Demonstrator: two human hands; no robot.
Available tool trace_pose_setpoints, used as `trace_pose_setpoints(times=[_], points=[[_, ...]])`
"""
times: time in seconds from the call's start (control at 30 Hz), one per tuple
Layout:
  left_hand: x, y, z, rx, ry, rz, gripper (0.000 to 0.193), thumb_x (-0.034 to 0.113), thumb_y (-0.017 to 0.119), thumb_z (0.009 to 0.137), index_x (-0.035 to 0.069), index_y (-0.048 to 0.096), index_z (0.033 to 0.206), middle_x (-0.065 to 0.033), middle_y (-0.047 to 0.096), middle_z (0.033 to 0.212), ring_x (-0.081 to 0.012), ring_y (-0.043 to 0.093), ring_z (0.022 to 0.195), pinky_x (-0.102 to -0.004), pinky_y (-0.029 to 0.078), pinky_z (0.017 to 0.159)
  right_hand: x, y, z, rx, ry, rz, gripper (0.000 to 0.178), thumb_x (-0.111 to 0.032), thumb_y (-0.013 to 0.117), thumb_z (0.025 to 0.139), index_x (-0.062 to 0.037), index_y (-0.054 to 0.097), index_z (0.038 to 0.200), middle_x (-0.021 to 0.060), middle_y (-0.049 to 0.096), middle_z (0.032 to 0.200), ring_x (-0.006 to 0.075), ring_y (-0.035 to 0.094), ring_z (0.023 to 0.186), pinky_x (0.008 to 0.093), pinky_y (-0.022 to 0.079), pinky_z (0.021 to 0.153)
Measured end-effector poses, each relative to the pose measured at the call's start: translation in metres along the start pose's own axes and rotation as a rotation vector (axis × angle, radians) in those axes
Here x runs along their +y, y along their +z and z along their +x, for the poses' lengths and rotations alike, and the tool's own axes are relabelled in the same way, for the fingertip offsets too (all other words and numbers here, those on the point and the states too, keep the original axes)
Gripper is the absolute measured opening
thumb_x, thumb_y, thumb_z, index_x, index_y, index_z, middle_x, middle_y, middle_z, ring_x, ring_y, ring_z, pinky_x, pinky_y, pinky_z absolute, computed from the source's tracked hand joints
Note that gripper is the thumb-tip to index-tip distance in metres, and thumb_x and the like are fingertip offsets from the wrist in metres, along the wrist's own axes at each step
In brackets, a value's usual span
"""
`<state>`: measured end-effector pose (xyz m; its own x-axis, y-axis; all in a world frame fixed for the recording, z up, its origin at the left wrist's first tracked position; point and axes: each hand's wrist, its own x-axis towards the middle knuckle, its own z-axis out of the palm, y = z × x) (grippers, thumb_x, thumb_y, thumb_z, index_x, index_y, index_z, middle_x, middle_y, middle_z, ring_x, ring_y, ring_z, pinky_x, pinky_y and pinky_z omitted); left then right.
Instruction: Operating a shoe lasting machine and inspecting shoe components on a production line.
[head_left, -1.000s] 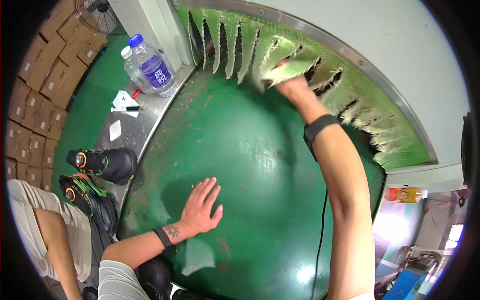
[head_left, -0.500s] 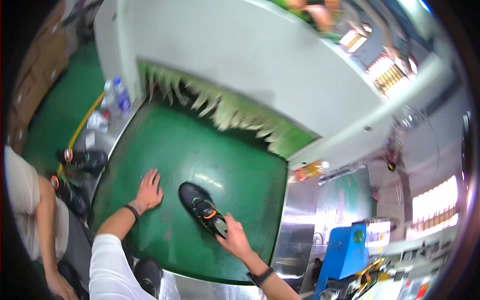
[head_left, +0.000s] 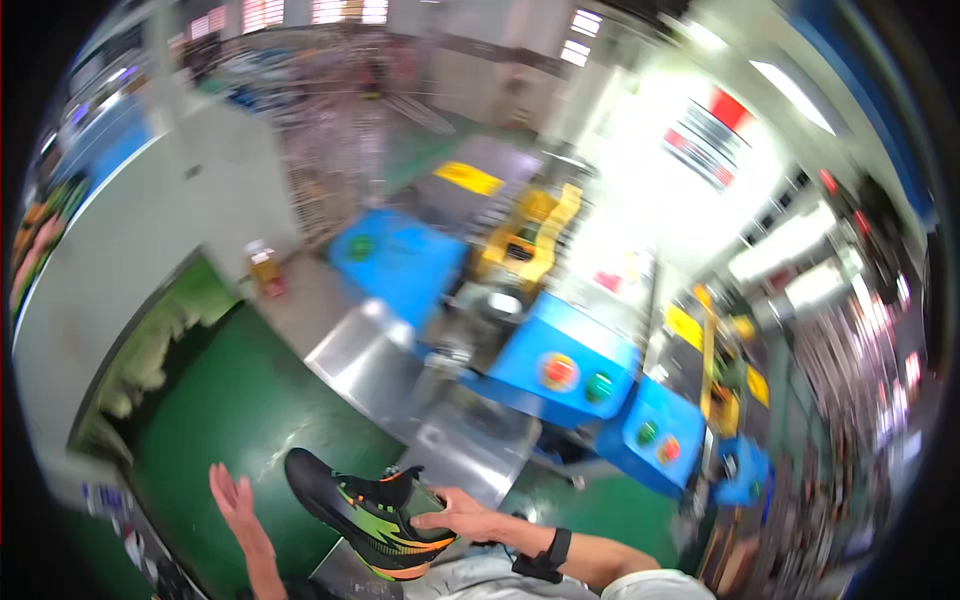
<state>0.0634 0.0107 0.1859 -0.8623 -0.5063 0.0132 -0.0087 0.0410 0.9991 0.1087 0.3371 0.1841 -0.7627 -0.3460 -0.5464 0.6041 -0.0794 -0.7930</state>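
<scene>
My right hand (head_left: pixel 462 513) grips a black sports shoe (head_left: pixel 362 510) by its heel and collar, the thumb toward the opening. The shoe has green and orange side markings, and its toe points up and left. It is raised above the near edge of a green belt surface (head_left: pixel 210 420). My left hand (head_left: pixel 235 497) is held up left of the shoe, fingers stretched out, holding nothing. A dark band is on my right wrist.
A grey housing (head_left: pixel 100 250) with a frayed green curtain (head_left: pixel 165 335) stands at the left. A bottle of orange drink (head_left: pixel 266 268) is beside the belt. To the right are steel plates (head_left: pixel 470 455) and blue machine boxes (head_left: pixel 565 350) with red and green buttons.
The view has swung right toward the blue machines. My right hand has lifted the shoe off the belt and brought it nearer. My left hand has come up from the belt.
</scene>
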Motion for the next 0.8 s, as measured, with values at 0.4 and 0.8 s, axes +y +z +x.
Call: trace_pose_setpoints(times=[0.4, 0.8], points=[[0.093, 0.225, -0.23, -1.322, -0.079, -0.575, 0.08, 0.043, 0.059, 0.081, 0.001, 0.028, 0.142, -0.0135, 0.052, 0.127, -0.0248, 0.053, 0.113, -0.0407, 0.045, 0.097, -0.005, -0.123, -0.236, 0.101, -0.869, -0.053, 0.065, -0.011, 0.07, 0.08, -0.0007, 0.039, 0.137, 0.0077, 0.052, 0.131, 0.0161, 0.048, 0.116, 0.033, 0.036, 0.103], [0.173, 0.478, -0.465, -1.501, -0.25, 0.026, 0.076, 0.007, 0.064, 0.082, 0.0, 0.02, 0.144, -0.0222, 0.033, 0.144, -0.0295, 0.036, 0.133, -0.0388, 0.03, 0.11, 0.17, -0.273, -0.499, 0.848, -0.722, 0.923, 0.06, 0.001, 0.06, 0.073, -0.0039, 0.044, 0.13, 0.0111, 0.059, 0.113, 0.0237, 0.062, 0.099, 0.0373, 0.052, 0.085]])
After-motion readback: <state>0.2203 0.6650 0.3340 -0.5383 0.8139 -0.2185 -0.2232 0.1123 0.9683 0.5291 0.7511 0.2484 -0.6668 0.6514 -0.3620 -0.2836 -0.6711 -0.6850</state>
